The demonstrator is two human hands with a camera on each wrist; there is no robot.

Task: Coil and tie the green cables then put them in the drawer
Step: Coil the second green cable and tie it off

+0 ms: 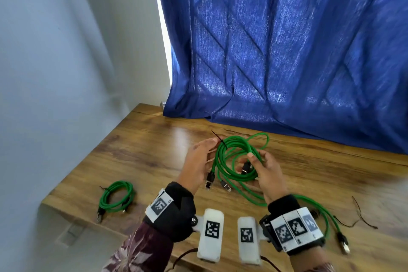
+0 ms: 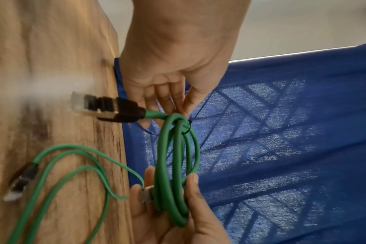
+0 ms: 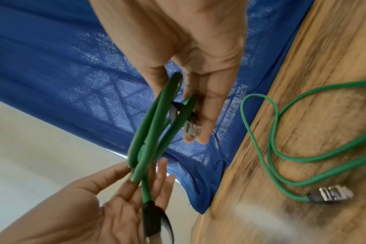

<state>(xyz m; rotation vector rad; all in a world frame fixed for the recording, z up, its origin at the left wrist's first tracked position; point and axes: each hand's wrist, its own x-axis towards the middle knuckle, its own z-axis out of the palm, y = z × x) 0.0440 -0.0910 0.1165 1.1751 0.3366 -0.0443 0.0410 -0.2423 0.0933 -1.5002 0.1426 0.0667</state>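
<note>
Wooden table (image 1: 154,143), blue curtain (image 1: 287,51) behind. Coiled green cable (image 1: 234,161) held above it: left hand (image 1: 198,165) seemingly pinching black tie (image 1: 220,140), right hand (image 1: 268,174) gripping coil's other side.

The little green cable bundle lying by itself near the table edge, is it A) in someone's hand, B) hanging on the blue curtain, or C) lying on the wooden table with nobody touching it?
C: the small green cable bundle lies on the wooden table, off to the left of the left hand, and both hands are busy with another coil.
</note>
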